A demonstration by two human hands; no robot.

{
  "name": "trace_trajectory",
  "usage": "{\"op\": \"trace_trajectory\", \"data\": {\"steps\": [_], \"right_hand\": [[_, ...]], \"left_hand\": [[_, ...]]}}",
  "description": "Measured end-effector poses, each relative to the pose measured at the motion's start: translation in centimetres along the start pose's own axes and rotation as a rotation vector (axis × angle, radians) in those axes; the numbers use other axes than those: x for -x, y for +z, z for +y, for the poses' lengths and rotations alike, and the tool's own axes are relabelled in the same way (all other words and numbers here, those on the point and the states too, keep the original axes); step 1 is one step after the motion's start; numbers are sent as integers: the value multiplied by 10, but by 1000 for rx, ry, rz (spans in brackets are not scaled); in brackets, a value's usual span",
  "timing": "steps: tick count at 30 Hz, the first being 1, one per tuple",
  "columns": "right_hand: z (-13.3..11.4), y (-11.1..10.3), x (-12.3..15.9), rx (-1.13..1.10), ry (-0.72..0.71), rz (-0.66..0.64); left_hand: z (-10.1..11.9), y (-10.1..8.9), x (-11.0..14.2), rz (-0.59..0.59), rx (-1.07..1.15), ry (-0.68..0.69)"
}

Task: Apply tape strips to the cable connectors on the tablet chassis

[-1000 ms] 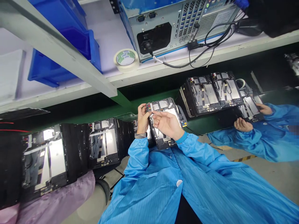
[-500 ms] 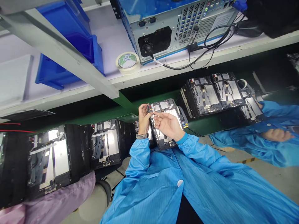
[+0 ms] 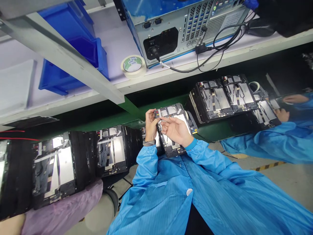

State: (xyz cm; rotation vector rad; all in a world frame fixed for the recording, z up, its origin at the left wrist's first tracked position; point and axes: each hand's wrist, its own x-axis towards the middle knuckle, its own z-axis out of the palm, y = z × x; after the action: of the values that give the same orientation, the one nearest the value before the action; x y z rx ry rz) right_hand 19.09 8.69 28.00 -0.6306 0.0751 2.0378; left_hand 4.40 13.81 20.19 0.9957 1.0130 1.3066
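An opened tablet (image 3: 179, 112), its inner parts and silvery plates showing, is tilted in front of my body. My left hand (image 3: 151, 126) grips its upper left edge, with the thumb over the top side. Above the tablet's middle lies my right hand (image 3: 178, 130), palm partly turned up. Its fingertips are drawn together beside my left thumb, near the tablet's upper left corner. Whatever is in that pinch, if anything, is too small to make out. My right hand and wrist cover part of the tablet's inside.
Opened tablets stand in stacks on the right (image 3: 215, 98) and left (image 3: 111, 150). On the shelf are a tape roll (image 3: 133, 67), a blue bin (image 3: 101, 62) and a computer case (image 3: 186, 39) with cables. A co-worker's blue sleeve (image 3: 259, 142) is at right, a pink sleeve (image 3: 66, 209) at left.
My hands and the tablet stay almost in place. At right, the co-worker's hands have moved up and away, onto and beyond the tablet there. The view has shifted slightly.
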Motion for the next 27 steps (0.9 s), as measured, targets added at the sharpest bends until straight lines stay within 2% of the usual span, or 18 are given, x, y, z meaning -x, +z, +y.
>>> {"op": "trace_trajectory", "data": {"steps": [8,16,24,27], "right_hand": [[-1,0,-4,-10,0,23],[-1,-1,-5,-18,-11,25],[-5,4,3,-92,41,40],[0,0,14,51,44,57]], "left_hand": [[-4,-5,0,-9,-179,55],[9,-14,-4,-110,-541,143],[10,-17,-7,-151,-562,156],[10,-18,-8,-159,-572,149]]}}
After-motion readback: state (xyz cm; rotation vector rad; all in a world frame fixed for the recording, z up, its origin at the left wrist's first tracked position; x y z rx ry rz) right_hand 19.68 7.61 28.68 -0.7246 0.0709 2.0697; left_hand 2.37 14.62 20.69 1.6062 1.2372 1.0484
